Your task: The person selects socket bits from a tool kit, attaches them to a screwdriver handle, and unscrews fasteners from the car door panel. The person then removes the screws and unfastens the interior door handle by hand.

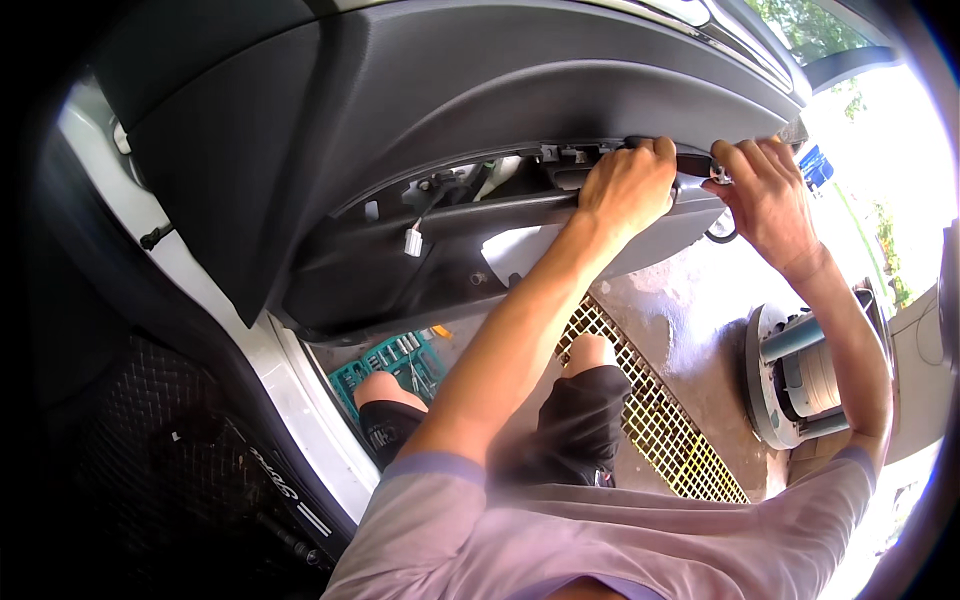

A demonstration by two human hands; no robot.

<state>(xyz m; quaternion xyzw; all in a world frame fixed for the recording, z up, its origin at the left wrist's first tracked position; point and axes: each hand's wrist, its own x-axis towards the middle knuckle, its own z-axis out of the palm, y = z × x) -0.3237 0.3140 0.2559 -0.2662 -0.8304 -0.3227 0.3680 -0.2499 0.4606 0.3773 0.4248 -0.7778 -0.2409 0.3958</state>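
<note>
The black car door panel [440,105] has a long open slot [530,180] above its armrest, with brackets [565,154] and wiring showing inside. At the panel's right end, the left hand [630,185] curls over the slot, while the right hand [765,195] meets a silvery part [692,187] — the fingertips' exact hold is hidden. A white plug connector [414,242] hangs against the panel's lower left. Below the panel are an open teal tool case [408,350] and, farther right, yellow floor grating [690,450].
</note>
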